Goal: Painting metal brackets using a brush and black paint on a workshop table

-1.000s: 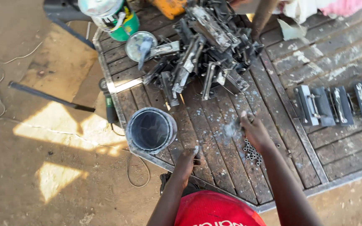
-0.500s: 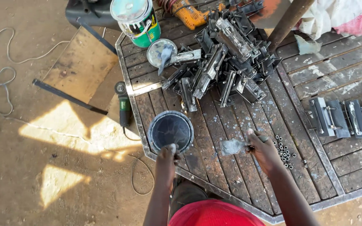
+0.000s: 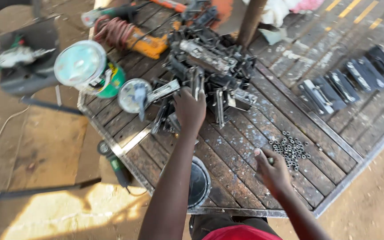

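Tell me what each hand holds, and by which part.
Left hand reaches into the pile of dark metal parts; hold unclear. Right hand pinches something small, too blurred to name.

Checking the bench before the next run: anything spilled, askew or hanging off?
Yes. Small nuts lie loose and scattered on the slatted table, by the right hand. A green power tool hangs off the table's near-left edge. The left hand is at a jumbled heap of black metal parts.

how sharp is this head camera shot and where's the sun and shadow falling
Head view: motion blur softens the whole frame, most of all the left hand on the pile of dark metal parts and the green paint can; the nuts by the right hand are smeared. Hard sun patches lie on the ground at lower left; the slatted table is shaded.
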